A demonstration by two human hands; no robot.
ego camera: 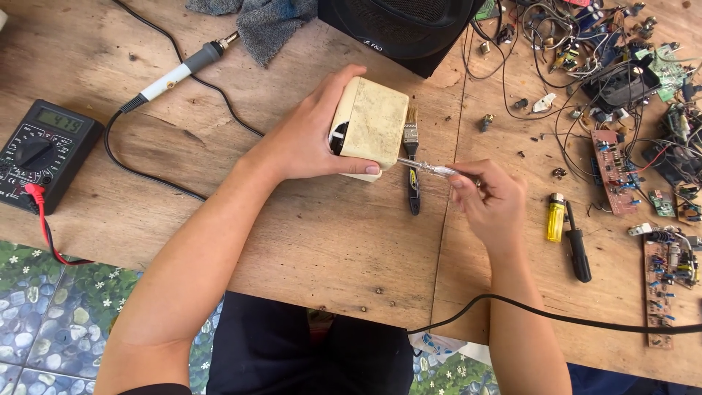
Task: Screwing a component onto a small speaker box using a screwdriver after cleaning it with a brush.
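Two hands working: left hand [311, 139] is clamping the yellowed cream plastic box [371, 123] mid-table; right hand [488, 197] is pinching a clear-handled screwdriver [431, 170], tip meeting the box's near-right edge. Probably unscrewing; next calls for steady axial pressure.

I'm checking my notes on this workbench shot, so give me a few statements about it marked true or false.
1. The left hand holds a cream box-shaped casing. True.
2. The right hand holds a clear-handled screwdriver pointed at the casing. True.
3. The yellow lighter lies in the left hand. False: it lies on the wooden table, right of the right hand.
4. The multimeter sits at the table's right edge. False: it sits at the left edge.
5. A small brush lies beside the casing. True.
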